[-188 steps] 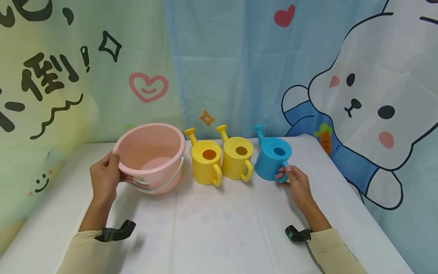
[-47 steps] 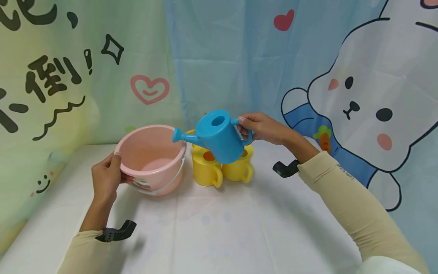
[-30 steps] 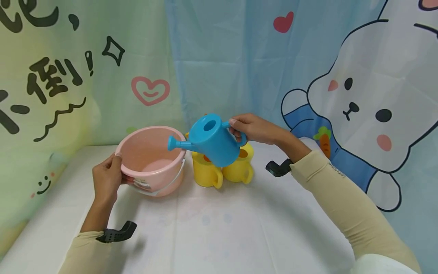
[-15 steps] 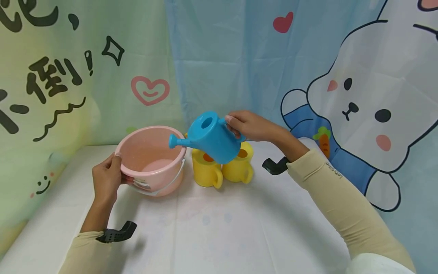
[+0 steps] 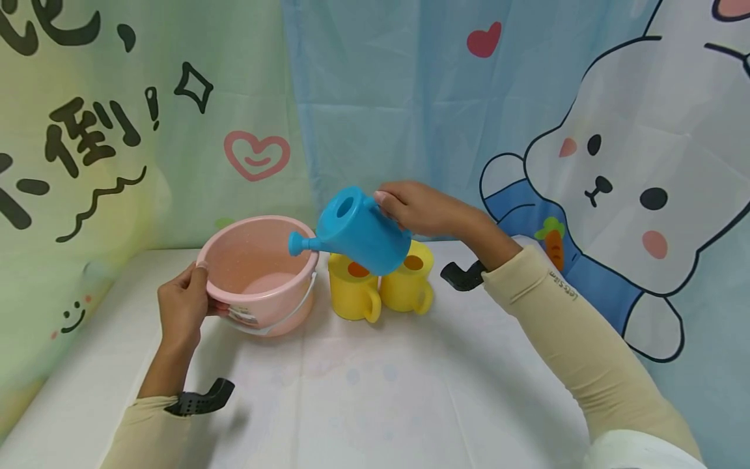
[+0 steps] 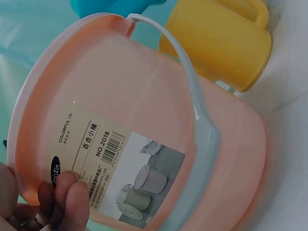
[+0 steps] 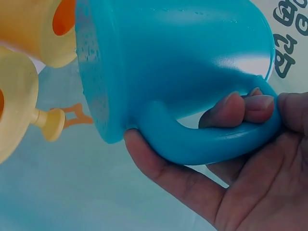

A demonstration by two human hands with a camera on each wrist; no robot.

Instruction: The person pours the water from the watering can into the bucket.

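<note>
Curled round the handle [image 7: 207,145] of the blue watering can [image 5: 364,233], my right hand [image 5: 420,210] holds it tilted, spout over the pink bucket's [image 5: 278,307] mouth. My left hand [image 5: 183,303] pinches the bucket's left rim; two yellow watering cans [image 5: 351,296] stand just right of it.

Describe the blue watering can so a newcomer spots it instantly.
Start at the white table, then the pink bucket in the left hand. To its right, the right hand grips the watering can, spout toward the bucket. It's blue and tilted in mid-air; the two yellow cans stand upright on the table.
</note>
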